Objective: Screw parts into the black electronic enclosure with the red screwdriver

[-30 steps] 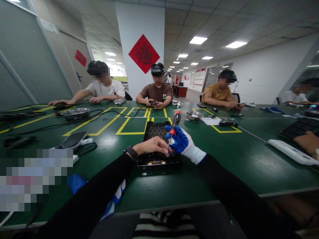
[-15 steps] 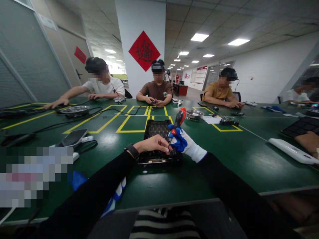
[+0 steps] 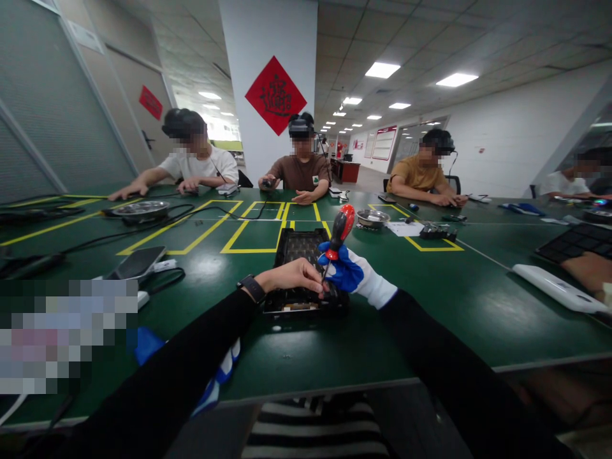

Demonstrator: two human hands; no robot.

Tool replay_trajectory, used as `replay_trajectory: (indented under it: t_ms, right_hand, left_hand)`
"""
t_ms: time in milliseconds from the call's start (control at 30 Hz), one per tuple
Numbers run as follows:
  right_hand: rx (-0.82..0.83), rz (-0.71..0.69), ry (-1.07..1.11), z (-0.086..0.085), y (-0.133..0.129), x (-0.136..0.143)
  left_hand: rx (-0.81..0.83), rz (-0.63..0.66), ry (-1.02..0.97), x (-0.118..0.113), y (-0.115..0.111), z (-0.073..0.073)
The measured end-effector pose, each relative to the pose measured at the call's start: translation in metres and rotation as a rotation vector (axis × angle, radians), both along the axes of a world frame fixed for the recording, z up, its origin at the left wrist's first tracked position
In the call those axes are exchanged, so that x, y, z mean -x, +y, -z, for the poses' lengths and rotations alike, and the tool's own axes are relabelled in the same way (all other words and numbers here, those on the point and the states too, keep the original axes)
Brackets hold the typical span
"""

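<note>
A black device casing point(image 3: 299, 245) lies on the green table, with a light strip along its near edge. My right hand point(image 3: 347, 271), in a white and blue glove, is closed on a screwdriver point(image 3: 343, 229) with a red and black handle. The screwdriver stands nearly upright, its shaft pointing down at the casing's right side. My left hand point(image 3: 294, 277), bare with a black watch, reaches over the casing. Its fingers are pinched together beside the shaft's lower end; what they hold, if anything, is too small to make out.
Behind the casing are a metal bowl point(image 3: 373, 218), a paper point(image 3: 404, 229) and black parts point(image 3: 433, 232). A phone point(image 3: 138, 262) and cables lie left. A blue and white glove point(image 3: 215, 389) is by my left forearm. Several people sit around the table.
The screwdriver handle has shifted slightly left and its shaft shows more. Across the table, the middle person's hands have moved apart, one lifting a dark object. The left person's outstretched hand has drawn inward.
</note>
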State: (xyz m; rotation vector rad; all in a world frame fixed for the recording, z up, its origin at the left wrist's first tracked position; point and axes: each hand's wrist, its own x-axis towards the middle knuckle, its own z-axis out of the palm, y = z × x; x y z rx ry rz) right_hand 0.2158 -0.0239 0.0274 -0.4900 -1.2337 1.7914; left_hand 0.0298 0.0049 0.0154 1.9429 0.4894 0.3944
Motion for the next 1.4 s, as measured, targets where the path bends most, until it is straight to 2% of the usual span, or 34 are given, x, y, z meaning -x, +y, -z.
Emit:
replay_trajectory:
  t_ms: [167,367,533,733,867,1033,1133,1267,1333,1400]
  right_hand:
    - [0.052,-0.091,0.146,0.011,0.008,0.002]
    - [0.06,-0.112,0.183,0.017,0.014,0.0]
    - [0.047,-0.055,0.18,0.013,0.011,0.002]
    - [0.123,-0.101,0.141,0.001,0.004,-0.001]
    - [0.128,-0.007,0.108,0.001,0.004,0.0]
    - [0.029,0.203,0.215,0.007,0.014,0.002]
    - [0.009,0.314,0.242,0.004,0.017,0.005]
    - [-0.125,0.374,0.168,-0.002,0.018,0.004]
    - [-0.229,0.499,0.013,0.0,0.022,-0.002]
    - [-0.321,0.652,-0.304,0.006,0.025,-0.01]
  left_hand:
    - [-0.002,0.025,0.0,0.0,-0.002,-0.001]
    - [0.006,0.001,-0.003,0.0,-0.004,-0.002]
    - [0.004,-0.021,-0.018,0.0,-0.001,0.0]
    - [0.027,-0.033,-0.019,0.0,-0.001,-0.001]
    - [0.014,-0.02,-0.01,0.0,-0.003,-0.004]
    - [-0.047,-0.054,-0.052,-0.001,-0.006,-0.013]
    - [-0.105,-0.14,-0.083,-0.002,-0.009,-0.021]
    - [-0.293,-0.383,-0.132,0.0,-0.009,-0.028]
    - [-0.399,-0.538,-0.166,0.005,-0.003,-0.026]
    - [-0.477,-0.754,-0.212,0.013,0.007,-0.02]
